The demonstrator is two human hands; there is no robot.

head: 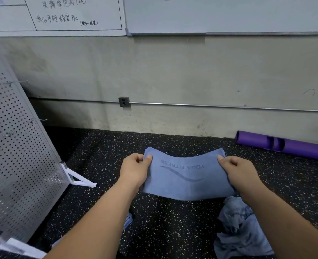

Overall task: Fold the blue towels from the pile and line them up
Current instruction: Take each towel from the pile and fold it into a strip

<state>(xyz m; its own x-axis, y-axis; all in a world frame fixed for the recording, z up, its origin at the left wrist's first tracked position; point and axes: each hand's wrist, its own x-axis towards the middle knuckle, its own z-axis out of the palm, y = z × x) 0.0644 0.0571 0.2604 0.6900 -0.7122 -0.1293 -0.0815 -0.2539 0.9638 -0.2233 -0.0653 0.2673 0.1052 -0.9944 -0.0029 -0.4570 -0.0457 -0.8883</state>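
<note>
A folded blue towel [188, 181] is held up over the speckled black floor [163, 230], its printed side facing the camera with the words "YOGA FITNESS" upside down. The left hand [135, 171] pinches the towel's upper left corner, thumb on the front and fingers curled behind. The right hand [238, 172] grips the upper right corner the same way. Between the two hands the top edge sags in a shallow curve. Below the towel and to its right, a crumpled pile of blue towels [242, 230] lies on the floor beside the right forearm. Beyond the towel and to its right, a purple roller [285, 145] rests at the foot of the wall. Left of the towel stands a leaning perforated metal panel [14, 146], and high above it a whiteboard [61, 15] with handwriting hangs on the wall.
</note>
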